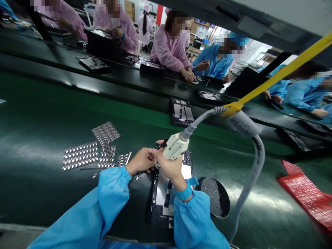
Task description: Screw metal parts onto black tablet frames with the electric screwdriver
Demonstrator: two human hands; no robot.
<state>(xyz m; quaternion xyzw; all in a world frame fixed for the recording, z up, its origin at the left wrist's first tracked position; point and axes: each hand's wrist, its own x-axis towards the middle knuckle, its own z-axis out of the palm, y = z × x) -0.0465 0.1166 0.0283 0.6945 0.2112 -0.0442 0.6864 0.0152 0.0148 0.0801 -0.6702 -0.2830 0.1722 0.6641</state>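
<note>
My right hand [169,167] is wrapped round a cream-coloured electric screwdriver [176,147], its grey cable rising from the top end. My left hand [142,159] is closed close beside it, fingers pinched near the right fingertips; what they hold, if anything, is hidden. Both hands are above a flat black device housing [168,199] with silver plates inside, partly covered by my right arm. Left of my hands lie several sheets of small parts [80,155] on the green bench. A round black dish [214,197] of tiny pieces, likely screws, stands by my right forearm.
A yellow strap [280,72] suspends the thick grey cable [255,166] at the right. Red bubble wrap [308,193] lies at the right edge. Another open device [181,111] sits beyond my hands. Across the line [124,79], several people in pink or blue work.
</note>
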